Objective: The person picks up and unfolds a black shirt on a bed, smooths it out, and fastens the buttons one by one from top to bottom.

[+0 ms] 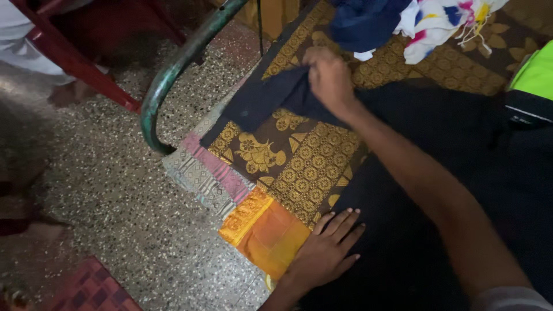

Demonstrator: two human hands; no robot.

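Observation:
A black garment (461,161) lies spread over a brown cloth with gold patterns (305,161) on the floor. My right hand (328,78) reaches forward and pinches a corner of the black garment's sleeve or flap (259,103), lifting it slightly. My left hand (325,250) lies flat, fingers spread, pressing the near edge of the black garment beside an orange cloth (265,230).
A curved green metal frame (173,69) stands over the speckled stone floor (103,184) at left. A red chair leg (75,63) is at top left. Blue cloth (363,23) and white flowered cloth (443,23) lie at the far end; a bright green item (536,75) at right.

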